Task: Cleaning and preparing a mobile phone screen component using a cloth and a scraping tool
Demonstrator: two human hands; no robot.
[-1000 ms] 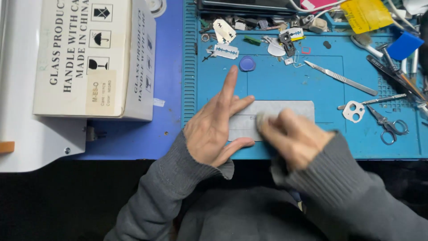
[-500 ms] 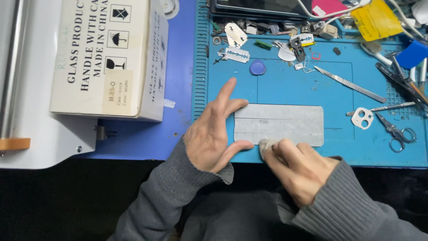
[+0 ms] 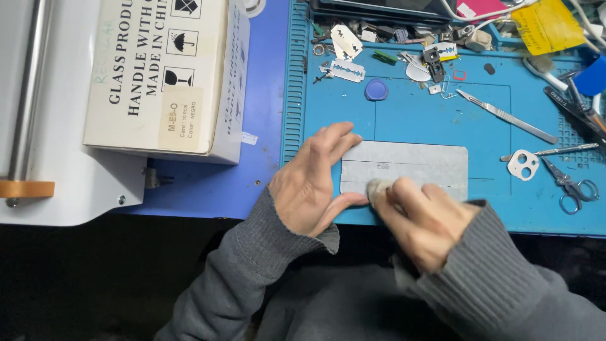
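A flat grey rectangular panel [image 3: 416, 164] lies on the blue work mat [image 3: 410, 113] near its front edge. My left hand [image 3: 312, 183] rests flat at the panel's left end, with fingers spread along its edge and thumb under its lower left corner. My right hand [image 3: 423, 218] presses a small pale wad [image 3: 377, 188] onto the panel's lower left part, fingers closed around it. Both arms wear grey knitted sleeves.
A white cardboard box [image 3: 164, 76] sits at the left on a white machine [image 3: 63, 183] with a roller. On the mat lie a scalpel [image 3: 505, 117], scissors [image 3: 568, 183], razor blades [image 3: 346, 71], a blue round cap [image 3: 376, 89], a small white plate with holes [image 3: 522, 164] and loose small parts at the back.
My right hand with the wad has slid left along the panel's lower edge, from its middle to its lower left part. My left hand stays at the left end.
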